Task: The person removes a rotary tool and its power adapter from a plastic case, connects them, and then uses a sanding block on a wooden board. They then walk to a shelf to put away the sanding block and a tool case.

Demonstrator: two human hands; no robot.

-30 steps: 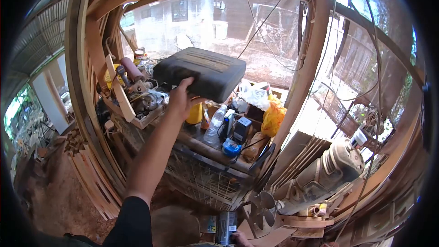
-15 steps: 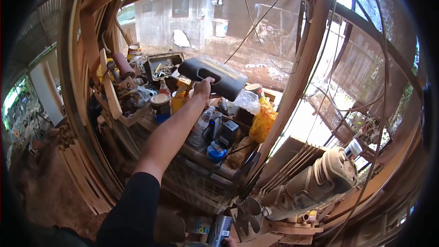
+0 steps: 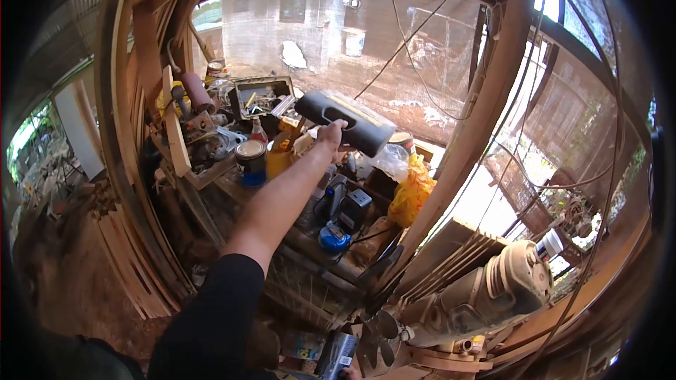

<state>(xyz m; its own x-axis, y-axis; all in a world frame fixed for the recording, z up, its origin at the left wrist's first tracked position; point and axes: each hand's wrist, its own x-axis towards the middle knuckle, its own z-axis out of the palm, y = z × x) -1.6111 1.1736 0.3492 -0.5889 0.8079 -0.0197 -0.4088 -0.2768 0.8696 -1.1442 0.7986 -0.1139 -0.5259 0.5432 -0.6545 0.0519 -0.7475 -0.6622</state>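
My left hand (image 3: 334,136) is closed on the handle of a black plastic case (image 3: 348,119), held tilted above the back of a cluttered workbench. A pale strip runs along the case's upper edge. At the bottom edge of the view, a bit of my right hand (image 3: 349,374) shows against a dark can with a label (image 3: 338,353). Most of that hand is out of frame. Below the case are a clear plastic bag (image 3: 391,162) and a yellow plastic bag (image 3: 413,193). Nearer to my left forearm stand a paint can (image 3: 251,156) and a yellow container (image 3: 278,163).
An open box of small parts (image 3: 262,95) sits at the back. A blue round object (image 3: 333,236) and dark boxy device (image 3: 354,208) lie on the bench. Wooden posts (image 3: 486,109) frame it. An outboard motor (image 3: 479,295) with a propeller (image 3: 380,338) leans at the right.
The whole scene has shifted slightly right in view as my head turns. My left hand still holds the case over the bench, in nearly the same spot.
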